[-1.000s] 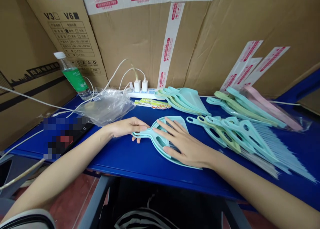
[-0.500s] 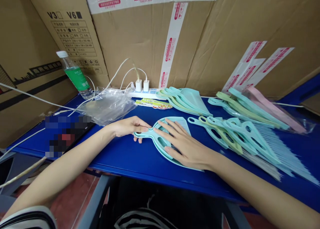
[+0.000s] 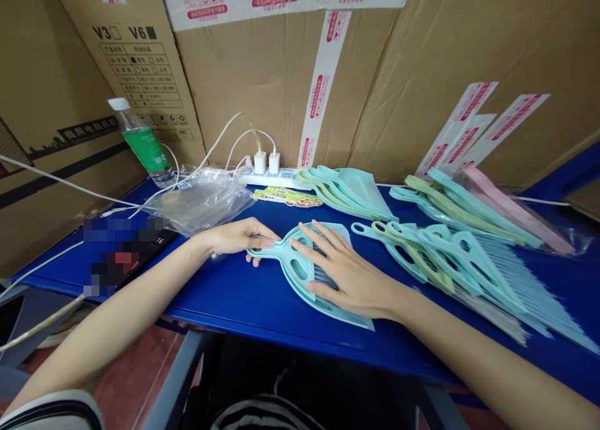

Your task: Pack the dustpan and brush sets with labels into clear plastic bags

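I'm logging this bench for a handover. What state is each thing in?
Left hand, closed on the handles
Right hand, spread over the brush
Brush, nested in the dustpan
Loose brushes, overlapping
Back dustpans, stacked
Bottle, capped
Phone, screen lit
Chargers, plugged in
Clear plastic, crumpled

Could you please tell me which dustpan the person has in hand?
The turquoise dustpan at the front: the left hand grips its handle end, the right hand lies over its nested brush; the stacked dustpans behind are untouched.
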{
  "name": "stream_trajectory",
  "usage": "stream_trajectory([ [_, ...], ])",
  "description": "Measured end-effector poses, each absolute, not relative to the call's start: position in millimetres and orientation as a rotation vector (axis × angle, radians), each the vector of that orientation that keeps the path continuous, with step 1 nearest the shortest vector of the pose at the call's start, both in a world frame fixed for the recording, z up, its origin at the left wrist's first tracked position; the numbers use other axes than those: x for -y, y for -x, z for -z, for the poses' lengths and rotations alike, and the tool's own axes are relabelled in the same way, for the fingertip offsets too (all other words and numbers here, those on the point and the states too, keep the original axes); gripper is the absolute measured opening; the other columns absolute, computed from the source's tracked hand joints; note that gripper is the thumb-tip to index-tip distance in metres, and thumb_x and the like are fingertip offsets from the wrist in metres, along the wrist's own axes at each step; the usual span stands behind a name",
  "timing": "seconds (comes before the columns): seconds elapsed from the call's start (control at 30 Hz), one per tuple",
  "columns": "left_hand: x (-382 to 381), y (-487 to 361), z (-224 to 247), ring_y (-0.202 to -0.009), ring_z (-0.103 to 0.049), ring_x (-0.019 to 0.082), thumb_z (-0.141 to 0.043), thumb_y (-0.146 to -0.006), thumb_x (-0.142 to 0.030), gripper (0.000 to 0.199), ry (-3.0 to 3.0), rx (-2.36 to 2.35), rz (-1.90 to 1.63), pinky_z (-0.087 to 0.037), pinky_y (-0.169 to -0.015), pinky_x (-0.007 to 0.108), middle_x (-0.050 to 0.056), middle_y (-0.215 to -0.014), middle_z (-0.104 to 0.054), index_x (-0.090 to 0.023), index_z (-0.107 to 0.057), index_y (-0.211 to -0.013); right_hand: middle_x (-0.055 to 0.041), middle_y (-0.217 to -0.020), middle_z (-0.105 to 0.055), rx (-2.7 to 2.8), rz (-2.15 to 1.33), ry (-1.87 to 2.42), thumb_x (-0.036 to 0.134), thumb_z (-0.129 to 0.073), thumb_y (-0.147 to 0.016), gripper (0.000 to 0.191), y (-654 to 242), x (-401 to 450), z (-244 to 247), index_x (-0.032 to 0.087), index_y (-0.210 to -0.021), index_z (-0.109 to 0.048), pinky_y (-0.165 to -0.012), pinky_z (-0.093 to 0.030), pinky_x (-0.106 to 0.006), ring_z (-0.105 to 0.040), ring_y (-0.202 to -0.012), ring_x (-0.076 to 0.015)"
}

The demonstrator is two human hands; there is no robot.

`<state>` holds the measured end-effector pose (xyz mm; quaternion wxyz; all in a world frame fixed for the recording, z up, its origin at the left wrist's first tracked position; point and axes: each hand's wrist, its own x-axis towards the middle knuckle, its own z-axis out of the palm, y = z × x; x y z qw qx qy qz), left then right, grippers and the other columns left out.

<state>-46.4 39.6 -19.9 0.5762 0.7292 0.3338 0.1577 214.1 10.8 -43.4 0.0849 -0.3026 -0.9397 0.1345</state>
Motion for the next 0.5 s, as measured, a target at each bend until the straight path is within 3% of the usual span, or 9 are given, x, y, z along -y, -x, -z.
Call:
stream_trajectory([
  [0.33,-38.7,54.8,7.7,-0.054,-0.056,0.008,-0.054,-0.092,-0.036,0.031,-1.89,-0.884,-0.239,-0.042,-0.052,0.018,0.002,-0.071,-0.067,-0.012,-0.071,-0.105,-0.0154,-0.16,-0.014,2.818,-0.445,0.998,0.066,-0.023,-0.095,0.083,-225.3,-18.2,39.5,0.009,-0.154,-0.019,-0.119,-0.016,-0.05,-0.009,-0.147,-0.0272],
  [0.5,-32.2,61.7,-3.5,-0.086,-0.065,0.015,-0.05,-0.091,-0.024,0.028,-2.257,-1.039,-0.189,-0.048,-0.076,0.023,0.005,-0.101,-0.074,-0.016,-0.071,-0.106,-0.015,-0.158,-0.023,2.794,-0.376,1.015,0.067,-0.027,-0.094,0.082,-225.9,-20.2,43.4,0.011,-0.153,-0.025,-0.119,-0.022,-0.047,-0.017,-0.146,-0.0272],
])
